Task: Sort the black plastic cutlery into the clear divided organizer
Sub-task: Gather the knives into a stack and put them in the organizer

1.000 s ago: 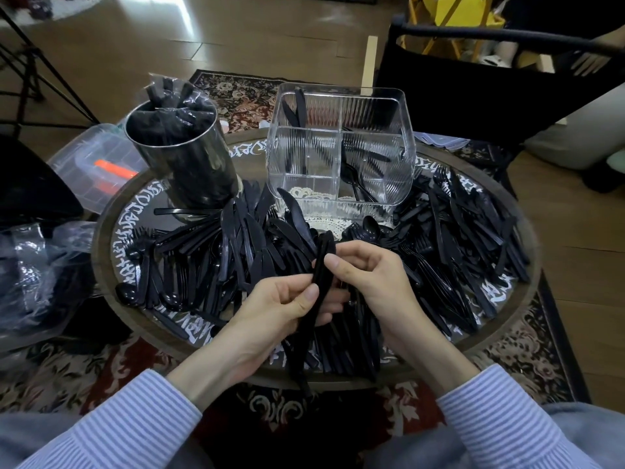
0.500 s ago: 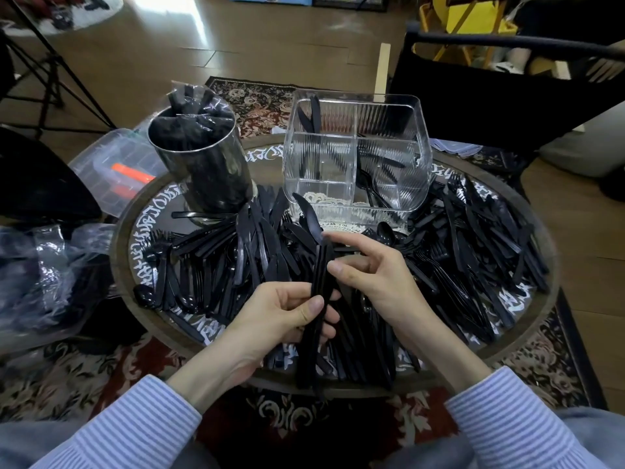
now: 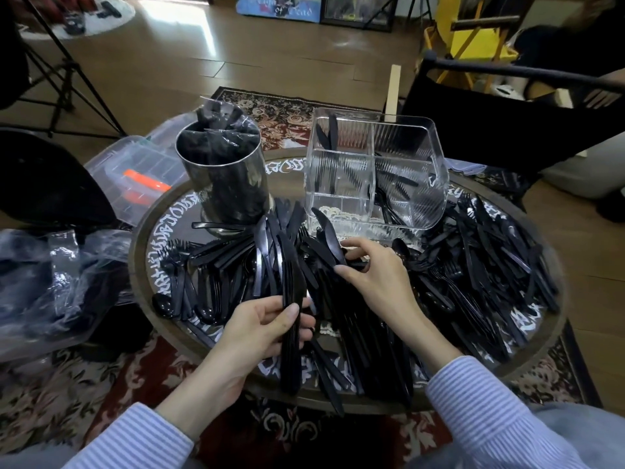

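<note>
Here, gathering knives into one bundle before carrying them to the clear divided organizer (image 3: 373, 170) at the far side of the round surface (image 3: 541, 353). Best done by keeping every blade pointing the same way, squaring the handles against the palm, and adding only knives, leaving forks and spoons in the heap. Worth lifting each new piece clear of its neighbours so nothing else drags along.

Left hand (image 3: 260, 336): fingers (image 3: 291, 314) curled round a stack of knives (image 3: 291, 319), thumb pressed across its front, the stack standing roughly upright with its lower end past the near rim. Right hand (image 3: 375, 275): thumb and forefinger closed in a pinch on another knife (image 3: 329, 240) lying in the loose cutlery pile (image 3: 473, 282), the other fingers loosely bent above it; whether that knife is already free of the pile cannot be told.

Organizer still mostly empty: a few knives standing in its rear left compartment, some pieces leaning in the right one. Beside it, a metal canister (image 3: 223, 174) holding bagged black pieces.
</note>
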